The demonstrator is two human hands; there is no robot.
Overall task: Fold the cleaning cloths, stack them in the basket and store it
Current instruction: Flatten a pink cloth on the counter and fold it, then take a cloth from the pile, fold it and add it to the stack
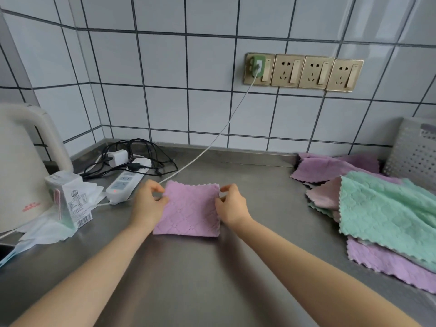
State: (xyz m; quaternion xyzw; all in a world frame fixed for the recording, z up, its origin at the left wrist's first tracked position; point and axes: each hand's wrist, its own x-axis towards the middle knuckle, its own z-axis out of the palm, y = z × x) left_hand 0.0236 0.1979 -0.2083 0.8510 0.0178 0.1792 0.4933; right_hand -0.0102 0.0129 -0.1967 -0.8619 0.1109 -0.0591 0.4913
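On a brushed steel counter (259, 185), a person works a lilac cloth (188, 208) into a compact folded square, the left hand (147, 204) pinching its far left corner between thumb and fingertips while the right hand (232, 205) pinches the far right corner the same way. The cloth lies flat at the centre of the counter, between the two hands, its fold apparently near finished. Most of the job looks to be ahead: a loose heap of unfolded cloths (382, 208) (mint green on top, pink and lilac beneath) sprawls at the right, and the perforated grey basket (415, 152) behind it shows no cloth inside, though only one wall is in view. Stacking and storing have evidently not begun. The cloths are plush microfibre with a quilted diamond pattern and scalloped, pinked edges, soft against the hard, faintly reflective metal. Glossy white tiles (165, 102) with dark grout back the scene.
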